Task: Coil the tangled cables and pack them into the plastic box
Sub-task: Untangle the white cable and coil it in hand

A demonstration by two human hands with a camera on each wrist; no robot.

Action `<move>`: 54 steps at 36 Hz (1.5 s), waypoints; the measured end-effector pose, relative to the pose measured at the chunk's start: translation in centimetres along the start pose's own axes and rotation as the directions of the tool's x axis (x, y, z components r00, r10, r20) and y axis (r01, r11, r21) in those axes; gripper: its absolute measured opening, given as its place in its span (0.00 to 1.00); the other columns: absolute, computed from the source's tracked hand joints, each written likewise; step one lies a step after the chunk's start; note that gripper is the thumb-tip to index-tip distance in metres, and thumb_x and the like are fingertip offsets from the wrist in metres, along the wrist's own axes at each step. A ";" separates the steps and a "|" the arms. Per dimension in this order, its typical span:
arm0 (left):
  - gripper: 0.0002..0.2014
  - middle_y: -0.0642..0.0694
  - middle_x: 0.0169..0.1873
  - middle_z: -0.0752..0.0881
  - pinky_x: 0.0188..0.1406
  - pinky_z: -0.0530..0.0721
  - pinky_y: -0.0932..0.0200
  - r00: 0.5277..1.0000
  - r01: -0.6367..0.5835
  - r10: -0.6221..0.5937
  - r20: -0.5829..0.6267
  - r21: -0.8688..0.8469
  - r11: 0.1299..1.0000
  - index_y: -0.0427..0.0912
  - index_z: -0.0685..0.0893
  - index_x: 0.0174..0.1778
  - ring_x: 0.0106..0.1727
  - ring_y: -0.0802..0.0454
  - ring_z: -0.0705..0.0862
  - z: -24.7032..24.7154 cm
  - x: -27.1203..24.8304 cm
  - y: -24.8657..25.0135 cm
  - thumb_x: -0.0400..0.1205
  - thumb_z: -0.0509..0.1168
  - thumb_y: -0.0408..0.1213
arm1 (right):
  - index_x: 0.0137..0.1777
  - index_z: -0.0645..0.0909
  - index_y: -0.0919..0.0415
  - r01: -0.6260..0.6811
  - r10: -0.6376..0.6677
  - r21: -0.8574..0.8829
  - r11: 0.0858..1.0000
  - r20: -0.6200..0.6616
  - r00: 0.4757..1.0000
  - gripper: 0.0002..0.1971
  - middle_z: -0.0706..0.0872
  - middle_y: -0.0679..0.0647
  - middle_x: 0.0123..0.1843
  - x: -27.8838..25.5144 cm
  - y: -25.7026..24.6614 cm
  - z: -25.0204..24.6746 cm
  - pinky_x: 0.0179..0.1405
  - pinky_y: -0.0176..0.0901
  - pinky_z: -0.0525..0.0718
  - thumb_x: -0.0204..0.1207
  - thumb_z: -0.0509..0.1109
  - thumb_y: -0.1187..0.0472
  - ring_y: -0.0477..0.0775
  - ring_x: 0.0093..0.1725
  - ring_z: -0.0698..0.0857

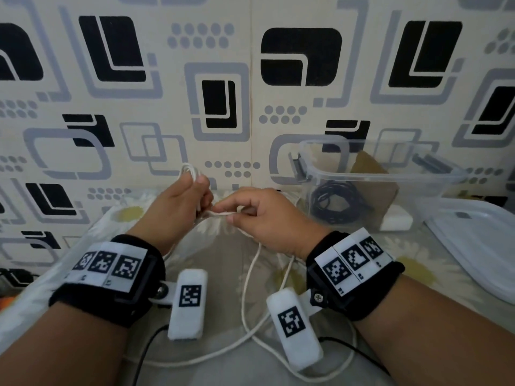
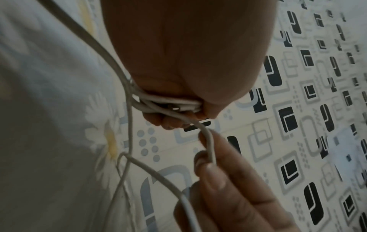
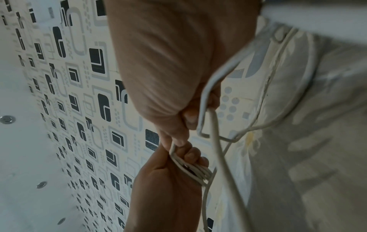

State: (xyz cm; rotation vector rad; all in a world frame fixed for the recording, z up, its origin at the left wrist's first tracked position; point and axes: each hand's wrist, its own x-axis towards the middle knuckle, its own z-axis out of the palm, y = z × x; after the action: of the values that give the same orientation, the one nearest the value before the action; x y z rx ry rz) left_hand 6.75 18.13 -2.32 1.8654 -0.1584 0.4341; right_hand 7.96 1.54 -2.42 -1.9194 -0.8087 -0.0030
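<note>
At the left of centre in the head view, the left hand [image 1: 178, 201] is raised above the bed, its fingers curled round a small bundle of white loops; the top of these loops pokes out above the fist, in front of the patterned wallpaper [image 1: 111, 79]. In the left wrist view the same bundle lies pressed across the palm, several strands side by side. Just to the right, the right hand [image 1: 267, 218] pinches the white cable [image 1: 245, 288] between thumb and fingertips, and a short taut stretch runs between the two hands. From there the loose length hangs down and trails over the flowered bedsheet [image 1: 223, 252] toward the lower centre of the frame, crossing itself between the two wrist cameras. Further right, at mid-height, the clear plastic box [image 1: 390, 174] stands open on the bed; a coiled black cable [image 1: 337, 201] and a white adapter [image 1: 395, 218] lie inside it. At the far right edge, its lid [image 1: 479, 246] rests flat on the sheet.
</note>
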 end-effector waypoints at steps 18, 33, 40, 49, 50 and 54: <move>0.18 0.49 0.34 0.80 0.34 0.74 0.72 0.924 -0.215 0.093 0.372 0.304 0.928 0.47 0.81 0.42 0.33 0.62 0.76 -1.0 0.5 -0.6 0.72 0.68 0.59 | 0.40 0.71 0.55 0.008 0.005 0.106 0.994 -0.119 0.993 0.15 0.84 0.54 0.41 0.4 0.8 -0.2 0.36 0.45 0.79 0.72 0.73 0.72 0.52 0.33 0.76; 0.16 0.52 0.22 0.77 0.27 0.71 0.71 0.980 -0.197 0.160 0.118 0.469 0.861 0.45 0.82 0.32 0.25 0.63 0.75 -1.4 1.0 -0.9 0.73 0.73 0.54 | 0.51 0.80 0.62 -0.283 0.278 0.036 0.959 0.104 0.955 0.14 0.86 0.54 0.35 0.5 1.1 -1.0 0.42 0.49 0.81 0.84 0.63 0.50 0.52 0.34 0.84; 0.19 0.50 0.15 0.73 0.21 0.70 0.71 0.991 -0.115 0.130 -0.004 0.442 0.889 0.45 0.85 0.28 0.17 0.59 0.74 -1.6 0.8 -1.0 0.81 0.66 0.52 | 0.51 0.84 0.65 -0.264 0.268 -0.047 0.963 0.178 0.947 0.16 0.86 0.47 0.32 0.4 1.0 -1.0 0.49 0.49 0.82 0.84 0.63 0.52 0.48 0.32 0.83; 0.20 0.45 0.24 0.76 0.30 0.71 0.58 0.952 0.014 0.026 -0.305 0.129 0.992 0.45 0.83 0.29 0.25 0.48 0.71 -2.5 1.2 -0.5 0.82 0.64 0.55 | 0.52 0.84 0.60 -0.283 0.280 -0.039 0.958 0.314 0.907 0.09 0.88 0.48 0.34 0.0 0.9 -0.7 0.39 0.38 0.80 0.80 0.69 0.56 0.44 0.29 0.80; 0.20 0.47 0.22 0.75 0.30 0.71 0.56 0.948 0.030 -0.020 -0.316 0.026 0.999 0.46 0.83 0.28 0.25 0.49 0.70 -2.6 1.3 -0.6 0.81 0.65 0.55 | 0.52 0.85 0.60 -0.282 0.281 -0.048 0.958 0.330 0.901 0.08 0.88 0.50 0.36 -0.1 0.8 -0.6 0.40 0.38 0.81 0.80 0.70 0.56 0.45 0.31 0.82; 0.19 0.55 0.17 0.70 0.26 0.70 0.59 0.942 0.078 -0.150 -0.300 -0.240 0.968 0.45 0.79 0.31 0.21 0.55 0.67 -2.9 1.3 -0.3 0.84 0.63 0.53 | 0.51 0.88 0.58 -0.256 0.284 -0.126 0.958 0.339 0.897 0.08 0.88 0.52 0.42 -0.1 0.6 -0.5 0.46 0.36 0.81 0.79 0.71 0.55 0.45 0.40 0.83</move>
State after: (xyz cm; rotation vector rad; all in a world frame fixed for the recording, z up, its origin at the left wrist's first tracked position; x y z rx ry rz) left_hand 7.43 21.08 -1.26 1.5500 0.1141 0.6020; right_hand 8.40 0.96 -2.72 -2.1262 -0.7752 0.5026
